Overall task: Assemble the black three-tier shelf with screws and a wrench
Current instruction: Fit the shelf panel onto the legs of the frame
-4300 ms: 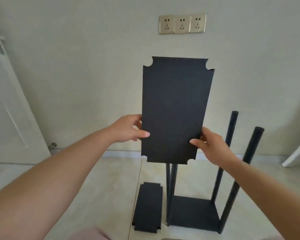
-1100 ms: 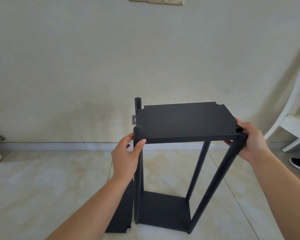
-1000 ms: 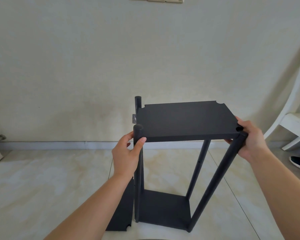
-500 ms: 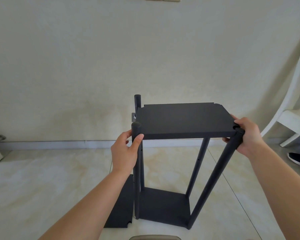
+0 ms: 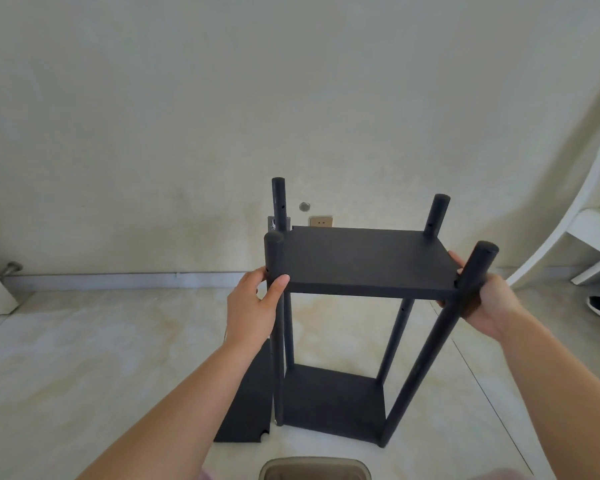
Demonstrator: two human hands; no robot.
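On the pale tiled floor near the wall, a flat black rectangular shelf board sits between four black round posts above the bottom board. The left hand grips the near-left post at the board's corner; the right hand clamps the near-right post. The board looks stiff and light, best held at its corners. A spare black board lies beside the frame.

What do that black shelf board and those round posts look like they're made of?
Shelf board: looks like painted or laminated board, matte black with a slightly grainy face; possibly metal.
Posts: smooth black round rods with small drilled holes; metal tube or painted wood, unclear.
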